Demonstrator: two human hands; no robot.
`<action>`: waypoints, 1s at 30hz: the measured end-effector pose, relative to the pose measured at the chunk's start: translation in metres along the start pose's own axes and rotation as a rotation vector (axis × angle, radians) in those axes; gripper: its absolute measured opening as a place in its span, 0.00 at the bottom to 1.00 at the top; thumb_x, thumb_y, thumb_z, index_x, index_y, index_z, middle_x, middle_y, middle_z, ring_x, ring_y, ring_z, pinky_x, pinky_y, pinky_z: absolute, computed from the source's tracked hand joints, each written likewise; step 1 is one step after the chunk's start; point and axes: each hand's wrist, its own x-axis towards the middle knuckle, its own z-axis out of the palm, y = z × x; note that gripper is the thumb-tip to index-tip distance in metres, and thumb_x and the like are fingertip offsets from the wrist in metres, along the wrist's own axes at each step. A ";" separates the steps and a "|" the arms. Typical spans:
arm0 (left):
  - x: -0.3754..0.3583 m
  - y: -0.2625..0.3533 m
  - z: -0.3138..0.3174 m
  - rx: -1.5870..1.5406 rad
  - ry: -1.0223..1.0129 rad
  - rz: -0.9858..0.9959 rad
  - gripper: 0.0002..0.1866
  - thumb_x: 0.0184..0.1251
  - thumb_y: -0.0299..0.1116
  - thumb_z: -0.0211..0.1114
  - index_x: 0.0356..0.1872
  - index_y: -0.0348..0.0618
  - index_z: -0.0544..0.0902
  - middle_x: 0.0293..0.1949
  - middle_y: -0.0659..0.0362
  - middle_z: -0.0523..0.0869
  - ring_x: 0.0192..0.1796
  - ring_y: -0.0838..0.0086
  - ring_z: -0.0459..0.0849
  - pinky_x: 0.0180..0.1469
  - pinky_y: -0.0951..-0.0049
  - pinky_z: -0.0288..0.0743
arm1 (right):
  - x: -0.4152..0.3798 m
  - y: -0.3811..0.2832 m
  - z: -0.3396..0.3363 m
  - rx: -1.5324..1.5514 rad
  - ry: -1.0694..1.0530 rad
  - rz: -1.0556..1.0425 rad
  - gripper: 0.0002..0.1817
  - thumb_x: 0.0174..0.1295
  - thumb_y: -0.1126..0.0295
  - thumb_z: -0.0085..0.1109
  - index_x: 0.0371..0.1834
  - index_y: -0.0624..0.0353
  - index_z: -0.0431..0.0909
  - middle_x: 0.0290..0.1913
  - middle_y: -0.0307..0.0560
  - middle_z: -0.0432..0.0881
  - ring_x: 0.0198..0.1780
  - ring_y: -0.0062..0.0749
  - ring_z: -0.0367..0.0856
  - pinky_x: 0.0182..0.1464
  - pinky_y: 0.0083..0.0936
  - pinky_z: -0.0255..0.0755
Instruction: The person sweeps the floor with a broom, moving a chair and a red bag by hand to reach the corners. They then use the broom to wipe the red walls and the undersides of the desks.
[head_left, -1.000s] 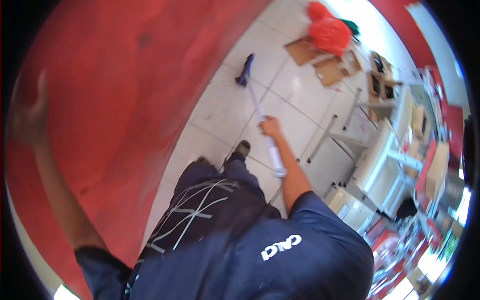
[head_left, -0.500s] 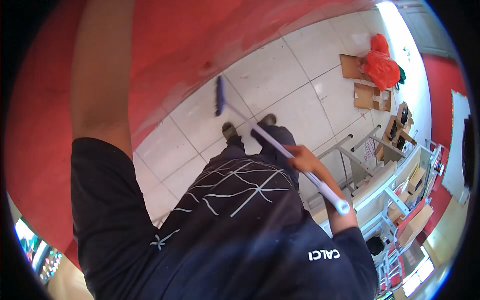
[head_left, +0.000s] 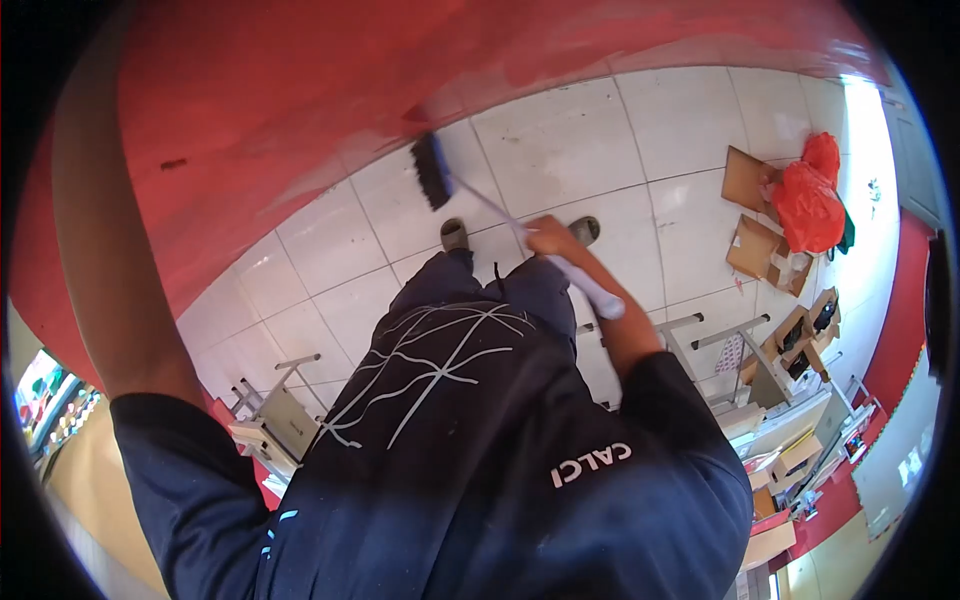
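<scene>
My right hand (head_left: 549, 238) is closed round the pale handle of a brush (head_left: 432, 172). The brush's dark bristles face the foot of the red wall (head_left: 300, 90), above the white tiled floor (head_left: 550, 140). The handle's thick end (head_left: 605, 303) lies along my right forearm. My left arm (head_left: 120, 240) stretches up in front of the red wall at the left; its hand is outside the frame. Both my feet, in dark shoes (head_left: 455, 234), stand on the tiles below the brush.
Red plastic bags (head_left: 808, 205) and open cardboard boxes (head_left: 757, 248) lie on the floor at the right. Metal-legged tables (head_left: 775, 420) carry boxes and papers at the lower right. Another table or chair (head_left: 285, 420) stands at the lower left.
My right hand has moved up and left along with the handle. The brush head has turned and shows more bristles. The view has shifted, and my left arm appears farther left.
</scene>
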 end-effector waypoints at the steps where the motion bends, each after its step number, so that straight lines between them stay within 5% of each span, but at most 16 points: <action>1: 0.002 0.000 0.000 0.005 -0.014 -0.004 0.20 0.59 0.36 0.65 0.53 0.46 0.76 0.57 0.57 0.76 0.54 0.72 0.75 0.47 0.69 0.73 | -0.038 0.032 -0.025 0.066 0.101 0.092 0.15 0.39 0.64 0.56 0.31 0.53 0.83 0.28 0.51 0.82 0.30 0.39 0.83 0.35 0.31 0.77; 3: 0.001 0.000 0.001 -0.004 -0.065 -0.036 0.20 0.60 0.37 0.65 0.53 0.46 0.76 0.57 0.57 0.76 0.53 0.72 0.76 0.46 0.70 0.74 | -0.105 0.091 -0.080 0.279 0.215 0.202 0.18 0.34 0.64 0.59 0.33 0.50 0.84 0.36 0.51 0.84 0.36 0.43 0.84 0.41 0.31 0.78; 6: 0.000 -0.002 -0.004 -0.059 -0.126 -0.138 0.20 0.61 0.38 0.65 0.53 0.46 0.76 0.56 0.57 0.76 0.53 0.73 0.77 0.44 0.70 0.75 | -0.171 0.100 -0.174 0.566 0.311 0.510 0.28 0.39 0.76 0.56 0.51 0.64 0.78 0.19 0.48 0.77 0.14 0.27 0.74 0.16 0.25 0.68; 7: 0.001 -0.005 -0.009 -0.101 -0.158 -0.126 0.20 0.61 0.38 0.65 0.53 0.46 0.76 0.56 0.57 0.76 0.52 0.74 0.77 0.44 0.71 0.75 | -0.184 0.104 -0.196 0.551 0.310 0.501 0.28 0.39 0.75 0.54 0.51 0.66 0.77 0.18 0.47 0.76 0.14 0.28 0.74 0.16 0.26 0.68; 8: 0.016 -0.014 -0.018 0.114 -0.169 0.248 0.20 0.61 0.39 0.65 0.54 0.47 0.76 0.57 0.57 0.76 0.51 0.75 0.77 0.42 0.72 0.76 | -0.192 0.117 -0.210 0.495 0.321 0.518 0.28 0.39 0.75 0.54 0.51 0.67 0.77 0.18 0.48 0.76 0.13 0.28 0.73 0.16 0.26 0.68; 10: 0.011 -0.024 -0.021 0.163 -0.201 0.291 0.28 0.62 0.36 0.64 0.63 0.49 0.67 0.64 0.54 0.68 0.51 0.74 0.77 0.43 0.73 0.75 | -0.211 0.140 -0.235 0.404 0.410 0.538 0.28 0.39 0.76 0.53 0.51 0.68 0.76 0.17 0.49 0.76 0.13 0.30 0.74 0.16 0.27 0.69; 12: 0.007 -0.014 -0.020 0.188 -0.206 0.230 0.30 0.61 0.41 0.61 0.64 0.48 0.64 0.64 0.51 0.65 0.52 0.70 0.75 0.46 0.69 0.72 | -0.219 0.178 -0.248 0.298 0.517 0.616 0.28 0.40 0.75 0.53 0.51 0.69 0.76 0.17 0.49 0.76 0.13 0.30 0.74 0.17 0.27 0.69; 17: 0.024 0.020 -0.009 0.235 -0.098 -0.135 0.38 0.56 0.70 0.49 0.44 0.38 0.70 0.51 0.44 0.69 0.56 0.52 0.66 0.52 0.53 0.58 | -0.256 0.202 -0.280 0.251 0.636 0.604 0.29 0.43 0.71 0.53 0.54 0.71 0.73 0.16 0.53 0.77 0.16 0.36 0.79 0.21 0.31 0.74; 18: 0.032 0.026 -0.011 0.208 -0.048 -0.034 0.38 0.56 0.70 0.49 0.44 0.38 0.70 0.51 0.44 0.69 0.56 0.52 0.66 0.52 0.52 0.58 | -0.271 0.197 -0.276 0.287 0.683 0.605 0.30 0.44 0.71 0.54 0.55 0.71 0.72 0.16 0.54 0.78 0.16 0.36 0.80 0.21 0.31 0.74; 24: 0.031 0.027 0.004 0.225 -0.051 0.008 0.38 0.56 0.69 0.49 0.43 0.37 0.70 0.51 0.44 0.69 0.56 0.53 0.66 0.52 0.53 0.58 | -0.347 0.068 -0.193 0.461 0.453 0.563 0.31 0.46 0.78 0.56 0.60 0.69 0.68 0.18 0.46 0.75 0.15 0.25 0.72 0.19 0.25 0.66; 30: 0.025 -0.001 0.005 0.622 -0.083 0.136 0.38 0.56 0.69 0.50 0.43 0.36 0.71 0.50 0.45 0.69 0.56 0.53 0.66 0.52 0.53 0.58 | -0.252 0.032 -0.123 0.585 -0.034 0.328 0.30 0.43 0.74 0.54 0.56 0.65 0.74 0.18 0.50 0.77 0.15 0.26 0.74 0.21 0.26 0.70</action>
